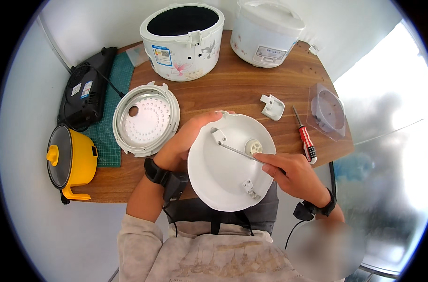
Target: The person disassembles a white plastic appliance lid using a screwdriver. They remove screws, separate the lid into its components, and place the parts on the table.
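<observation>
A round white rice cooker lid shell [223,183] is tilted in front of me, hollow side up. My left hand [188,136] grips its left rim, thumb over the upper edge. In my right hand [294,174] is a thin metal tool [237,151], pinched between the fingers. Its tip touches or nearly touches a small white bracket [220,137] inside the shell; its other end is hidden in the hand. Also inside the shell are a cream round vent piece [254,146] and a hinge-like bracket with a metal part [250,189].
A round inner lid with a perforated metal plate [148,120] lies left. Right are a white latch piece [272,107], a red-and-black screwdriver [306,141] and a clear plastic tray [327,110]. Behind stand an open cooker body [183,56] and another rice cooker [268,35]. A yellow pot [82,157] sits left.
</observation>
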A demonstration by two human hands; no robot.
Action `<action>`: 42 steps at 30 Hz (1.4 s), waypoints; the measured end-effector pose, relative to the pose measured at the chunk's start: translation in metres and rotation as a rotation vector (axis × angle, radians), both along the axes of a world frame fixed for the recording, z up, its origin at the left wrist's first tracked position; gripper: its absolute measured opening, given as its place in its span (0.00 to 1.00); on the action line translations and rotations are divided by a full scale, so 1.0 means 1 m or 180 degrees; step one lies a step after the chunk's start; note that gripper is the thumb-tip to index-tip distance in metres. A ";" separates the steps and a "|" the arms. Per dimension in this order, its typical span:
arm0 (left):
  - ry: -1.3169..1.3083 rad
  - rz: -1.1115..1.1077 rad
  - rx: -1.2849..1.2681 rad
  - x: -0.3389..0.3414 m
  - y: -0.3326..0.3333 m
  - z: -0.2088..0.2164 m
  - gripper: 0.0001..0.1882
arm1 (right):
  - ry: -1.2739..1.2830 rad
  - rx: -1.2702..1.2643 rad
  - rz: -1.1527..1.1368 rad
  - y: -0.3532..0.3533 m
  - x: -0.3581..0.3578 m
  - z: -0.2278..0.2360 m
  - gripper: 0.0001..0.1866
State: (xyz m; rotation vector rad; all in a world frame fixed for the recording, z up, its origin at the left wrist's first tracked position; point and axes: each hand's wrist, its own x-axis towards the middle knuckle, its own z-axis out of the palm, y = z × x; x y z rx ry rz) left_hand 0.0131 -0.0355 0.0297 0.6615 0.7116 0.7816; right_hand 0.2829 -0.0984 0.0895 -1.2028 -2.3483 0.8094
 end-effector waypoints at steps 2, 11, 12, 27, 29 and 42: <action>0.0013 -0.0008 -0.0057 -0.001 0.000 0.000 0.24 | -0.0217 -0.0066 -0.0021 0.002 0.000 0.008 0.14; 0.0151 -0.0061 0.0029 -0.003 -0.003 0.004 0.24 | 0.0044 -0.0155 -0.0116 0.005 0.001 0.006 0.15; 0.0130 -0.0046 0.0035 -0.003 -0.005 0.007 0.24 | 0.0034 -0.0160 -0.0108 0.006 0.000 0.006 0.15; 0.0195 -0.0133 -0.0084 -0.001 -0.010 0.015 0.23 | -0.0397 0.0116 0.0018 0.006 0.000 0.013 0.14; 0.0159 -0.0182 -0.0134 0.001 -0.009 0.014 0.24 | -0.0684 0.0277 0.0041 0.011 -0.001 0.027 0.13; 0.0045 -0.0078 -0.0257 0.006 -0.016 0.013 0.25 | -0.1814 0.1099 0.0347 0.022 -0.014 0.054 0.21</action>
